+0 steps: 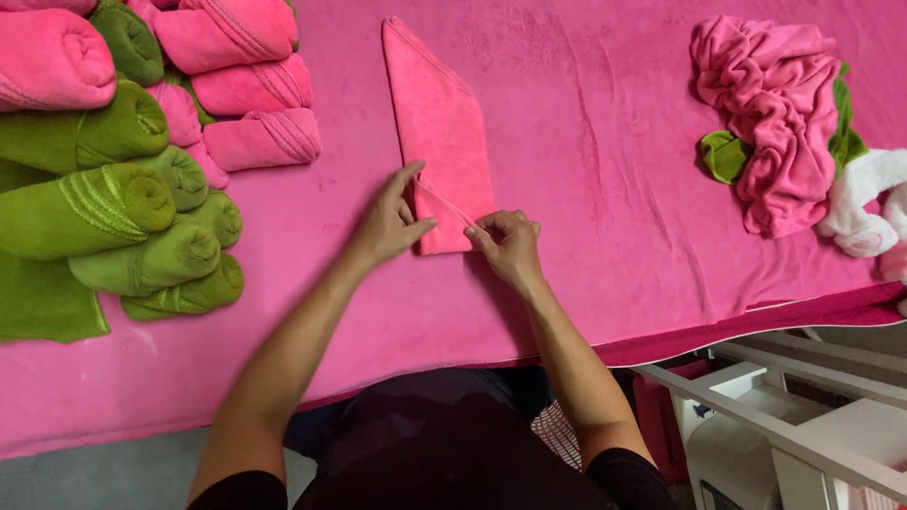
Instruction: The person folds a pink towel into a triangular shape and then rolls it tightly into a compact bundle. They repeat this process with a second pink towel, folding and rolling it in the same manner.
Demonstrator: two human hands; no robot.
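Your right hand [510, 244] is closed in a pinch on the near right corner of the folded pink towel [439, 127], thumb and forefinger drawn together over the hem, the other fingers curled under. Your left hand [389, 225] lies flat and spread on the near left edge of the same towel, thumb pointing towards 3 o'clock and touching the fabric, pressing it down rather than gripping it. The towel is a long narrow strip lying at the centre of the table, running from your hands out towards 12 o'clock, with a diagonal fold turned up at the near end between your two hands. It rests on a bright pink cloth [586, 217] that covers the whole work surface, wrinkled in places. At 9 to 10 o'clock from your hands, well apart, stands a stack of rolled green towels [123, 212], each roll lying with its spiral end facing you; one flat green towel [42, 302] lies under the stack. Beyond that, at 10 to 11 o'clock, sit rolled pink towels [255, 90], packed close together and touching the green ones. At 2 o'clock, near the far right edge, lies a loose heap of crumpled pink towels [770, 113] with green cloth [726, 154] showing under it, and a white towel [864, 208] just beside it at 3 o'clock. A white frame [784, 416] stands below the table edge at 4 o'clock.
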